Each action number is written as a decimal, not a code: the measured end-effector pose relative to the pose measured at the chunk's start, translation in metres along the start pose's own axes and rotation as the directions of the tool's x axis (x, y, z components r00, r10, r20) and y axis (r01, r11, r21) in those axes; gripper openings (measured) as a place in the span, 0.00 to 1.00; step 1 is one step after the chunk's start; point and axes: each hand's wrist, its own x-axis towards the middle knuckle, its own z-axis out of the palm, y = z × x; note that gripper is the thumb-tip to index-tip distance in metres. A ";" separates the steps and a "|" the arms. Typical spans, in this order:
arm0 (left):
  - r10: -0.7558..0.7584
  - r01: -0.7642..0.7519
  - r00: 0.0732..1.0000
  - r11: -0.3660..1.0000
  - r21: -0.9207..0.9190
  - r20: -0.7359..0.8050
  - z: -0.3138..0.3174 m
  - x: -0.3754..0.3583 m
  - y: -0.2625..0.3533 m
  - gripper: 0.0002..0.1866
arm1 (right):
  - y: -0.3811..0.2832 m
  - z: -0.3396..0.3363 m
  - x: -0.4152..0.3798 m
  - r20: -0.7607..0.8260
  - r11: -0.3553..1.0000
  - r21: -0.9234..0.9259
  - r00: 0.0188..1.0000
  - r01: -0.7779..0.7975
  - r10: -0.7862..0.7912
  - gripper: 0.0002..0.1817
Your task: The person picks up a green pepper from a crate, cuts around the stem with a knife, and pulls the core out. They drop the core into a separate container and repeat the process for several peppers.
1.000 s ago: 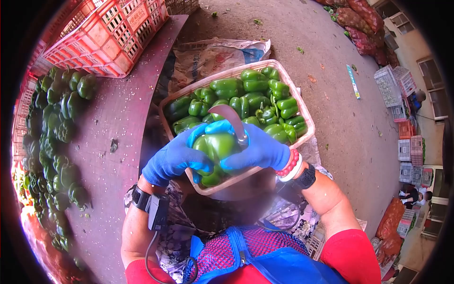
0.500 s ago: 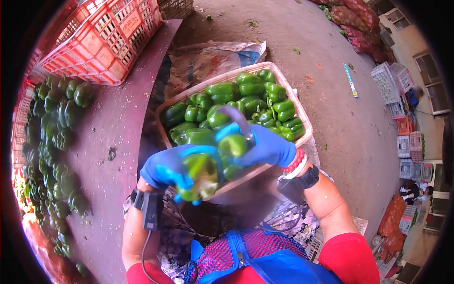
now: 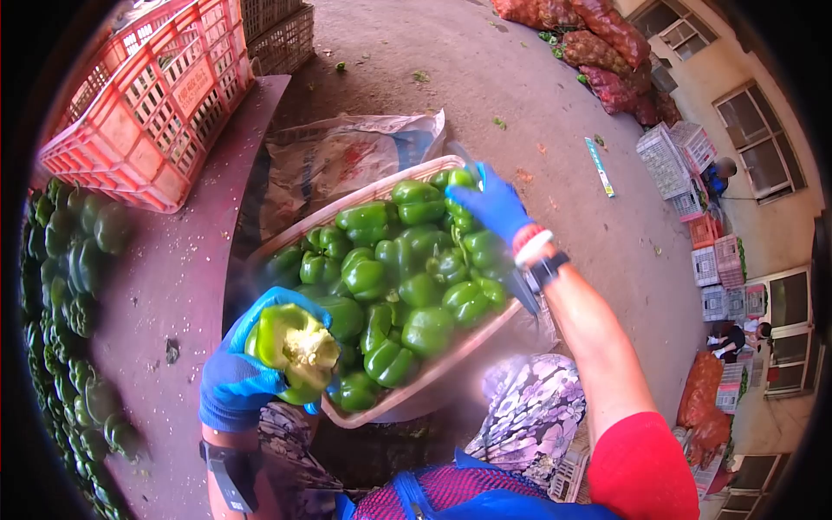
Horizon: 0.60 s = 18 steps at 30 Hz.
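My left hand point(image 3: 247, 368), in a blue glove, grips a green pepper point(image 3: 299, 342) whose broken, pale seedy inside faces up. This hand is at the near left corner of a pink-rimmed crate point(image 3: 416, 386) full of whole green peppers point(image 3: 394, 260). Over the crate's far right corner, my gloved right hand point(image 3: 490, 204) touches a green pepper point(image 3: 459, 182) with its fingertips. A blurred grey curved knife point(image 3: 471, 159) shows at its fingers, its grip hidden by the glove.
On the left, a purplish board point(image 3: 165, 286) bears a long heap of green peppers point(image 3: 74, 251) and a large pink crate point(image 3: 165, 95). A crumpled sack point(image 3: 338, 160) lies beyond the pepper crate. Filled red sacks point(image 3: 598, 43), stacked crates and people are farther right.
My right hand has moved away from my left, up and right to the crate's far corner. My left hand has shifted left and down with the broken pepper. The view has turned.
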 end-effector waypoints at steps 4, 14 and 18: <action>0.001 0.005 0.998 0.996 0.090 -0.069 0.004 0.006 0.002 0.48 | 0.039 0.012 0.051 -0.085 0.862 -0.497 0.994 -0.103 0.070 0.33; -0.051 0.025 0.994 0.968 -0.248 -0.099 0.001 0.011 -0.001 0.36 | 0.082 0.036 0.078 -0.070 0.885 -0.466 0.997 0.006 -0.043 0.28; 0.109 -0.134 0.985 0.970 -0.203 -0.132 0.000 0.012 -0.019 0.39 | 0.065 0.016 0.047 -0.185 0.893 -0.449 0.980 -0.017 -0.075 0.28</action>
